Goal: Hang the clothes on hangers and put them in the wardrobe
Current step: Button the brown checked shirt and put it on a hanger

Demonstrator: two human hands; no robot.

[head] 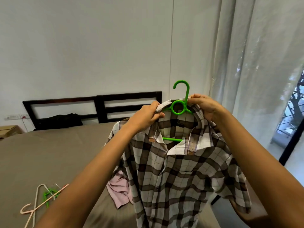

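We hold shirt (177,170) on green hanger (178,107) above bed (57,153). Left hand (144,117) pinches collar; right hand (204,107) pinches collar at hook. Step: seating shirt. Next, we judge: carry to wardrobe, not in view.

A bed (49,153) with a plain brown sheet fills the lower left of the frame. Its dark slatted headboard (98,99) stands against a white wall (82,46). A black bundle (60,121) lies at the foot of the headboard; what it is cannot be told. At the far left edge sits a cardboard box (9,130), with a white socket strip (15,116) on the wall above it. A thin vertical line (171,46) runs down the wall. A white curtain (255,63) hangs at upper right, beside a window grille (294,112).
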